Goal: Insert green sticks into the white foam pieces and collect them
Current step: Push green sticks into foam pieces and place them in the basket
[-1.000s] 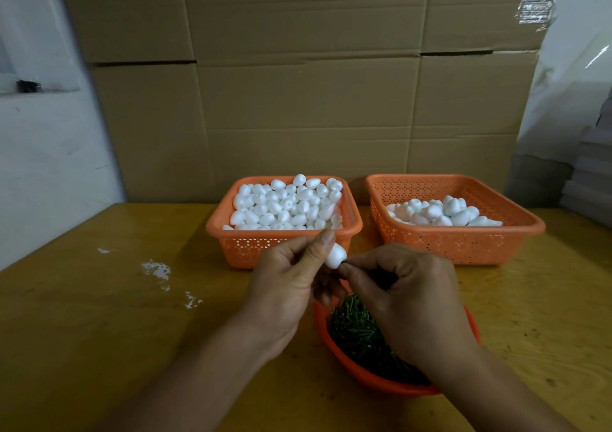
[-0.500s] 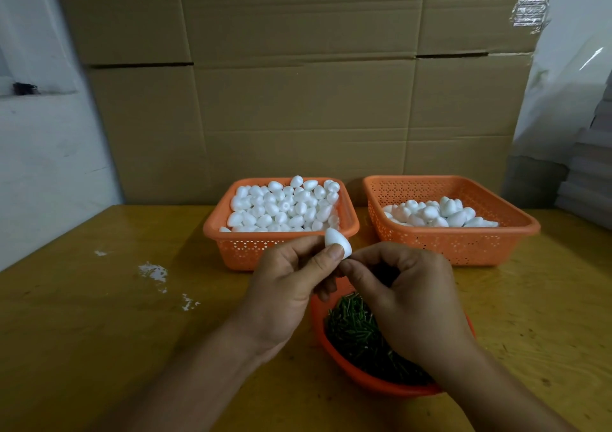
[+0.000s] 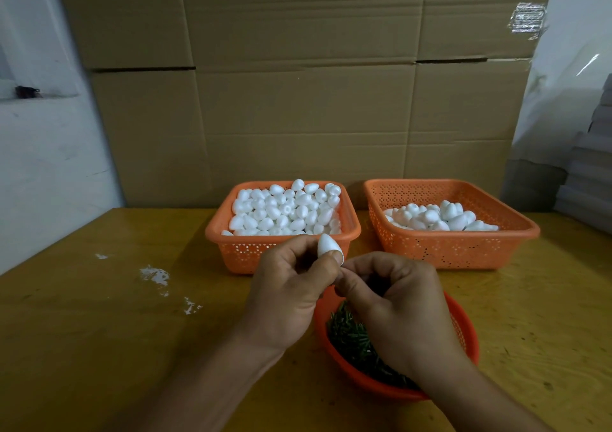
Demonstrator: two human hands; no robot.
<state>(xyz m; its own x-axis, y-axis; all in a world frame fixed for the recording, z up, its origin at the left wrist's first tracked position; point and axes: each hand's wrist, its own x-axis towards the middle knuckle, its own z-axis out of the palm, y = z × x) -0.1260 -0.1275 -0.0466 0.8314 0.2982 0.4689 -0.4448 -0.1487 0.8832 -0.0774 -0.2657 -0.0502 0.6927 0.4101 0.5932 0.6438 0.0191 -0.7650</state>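
Observation:
My left hand (image 3: 291, 289) pinches one white egg-shaped foam piece (image 3: 326, 244) between thumb and fingers, pointed end up. My right hand (image 3: 394, 302) is curled with its fingertips meeting right under that piece; what it pinches is hidden, so a green stick there cannot be made out. Both hands hover over a round orange bowl (image 3: 463, 329) holding several green sticks (image 3: 351, 335). Behind stand two orange baskets: the left basket (image 3: 281, 252) heaped with foam pieces (image 3: 284, 209), the right basket (image 3: 450, 246) with fewer foam pieces (image 3: 440, 218).
Everything rests on a yellow wooden table (image 3: 99, 332) with white foam crumbs (image 3: 155, 274) at the left. A wall of cardboard boxes (image 3: 298, 83) stands right behind the baskets. Stacked grey items (image 3: 589, 180) sit at the far right.
My left hand has turned the foam piece upright and lifted it slightly. My right hand's fingertips have closed in under it.

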